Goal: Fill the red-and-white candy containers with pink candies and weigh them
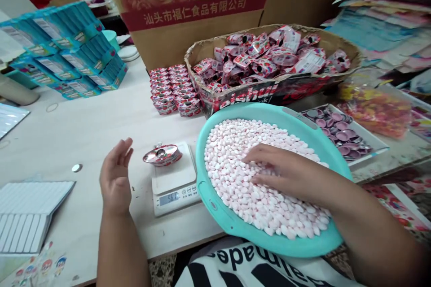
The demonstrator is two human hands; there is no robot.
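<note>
My right hand [278, 168] reaches into a turquoise basin [278, 247], its fingers apart and touching the small pale-pink oval candies [232, 161] that fill it. Whether candies lie under the palm is hidden. Left of the basin, a small white digital scale [171, 182] bears a red, shiny candy tin [163, 155] with a round hole in its upper face. Its display is lit, the digits partly blurred. My left hand [117, 181] is raised beside the scale, apart from the tin, fingers loosely bent and holding nothing.
Similar tins [175, 89] are stacked in rows behind the scale. A cut-down cardboard box [235, 96] holds many more. Small pink lids fill a white tray [362, 161] at right. Blue boxes [81, 60] are stacked far left. A round lid [76, 167] lies on the table.
</note>
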